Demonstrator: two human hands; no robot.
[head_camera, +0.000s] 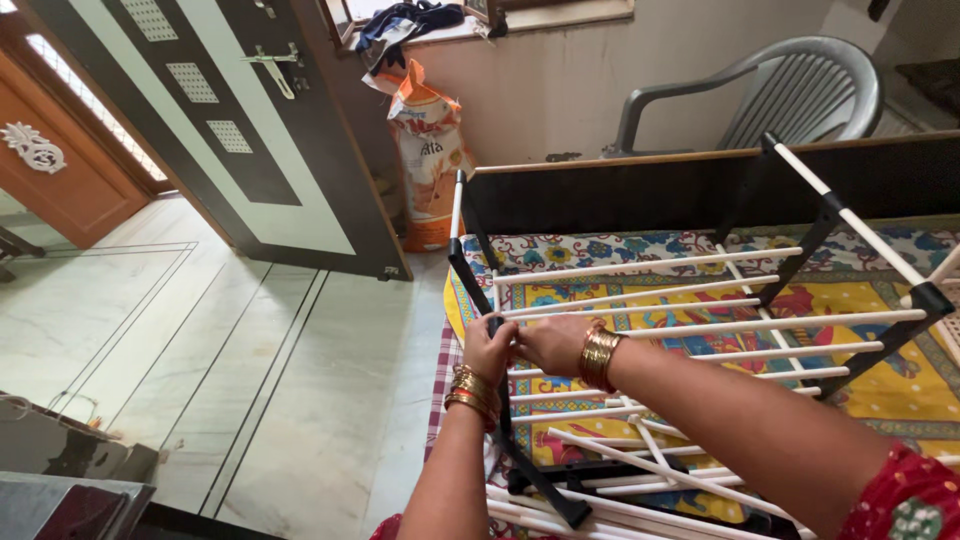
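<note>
Between both hands, a white-railed drying rack with black side bars lies on a patterned bedsheet. Left hand grips its black bar; right hand pinches a white rail beside it. Behind stands a grey chair.

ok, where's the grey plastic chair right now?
In the head view the grey plastic chair stands at top right, against the wall behind the bed's dark headboard, beyond the drying rack.
</note>
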